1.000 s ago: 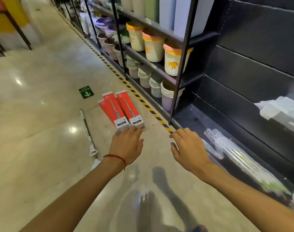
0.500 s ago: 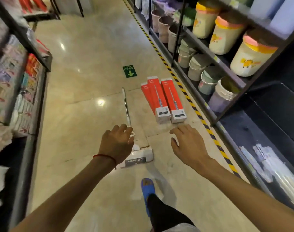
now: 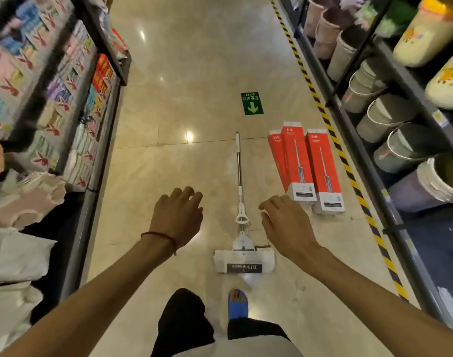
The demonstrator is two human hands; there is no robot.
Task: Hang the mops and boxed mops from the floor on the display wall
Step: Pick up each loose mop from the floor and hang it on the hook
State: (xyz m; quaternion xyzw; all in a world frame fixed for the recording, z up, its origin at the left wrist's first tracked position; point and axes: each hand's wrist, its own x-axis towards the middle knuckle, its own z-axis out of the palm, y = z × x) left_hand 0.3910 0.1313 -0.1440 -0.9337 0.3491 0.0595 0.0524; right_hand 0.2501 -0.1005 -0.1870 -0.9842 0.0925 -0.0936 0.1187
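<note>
Polished beige floor (image 3: pixel 194 73) runs up the aisle between two shelving runs, with a yellow-and-black striped line (image 3: pixel 331 130) along its right edge and a green arrow sticker (image 3: pixel 252 103) near the middle; a loose mop (image 3: pixel 239 191) lies flat on the floor, its pole pointing up the aisle and its wrapped white head (image 3: pixel 244 261) nearest the person; just right of the pole, three red mop boxes (image 3: pixel 306 166) lie side by side, touching, close to the striped line; the left hand (image 3: pixel 177 217) hovers left of the pole with a red string on the wrist, fingers loosely spread and holding nothing; the right hand (image 3: pixel 284 225) hovers right of the pole, between it and the near ends of the boxes, fingers likewise apart and empty; neither hand touches the mop; a foot in a blue sandal (image 3: pixel 237 304) stands just behind the mop head; stacked bins (image 3: pixel 390 122) fill the right-hand shelves, and blurred packaged goods (image 3: pixel 52 81) fill the left-hand ones.
</note>
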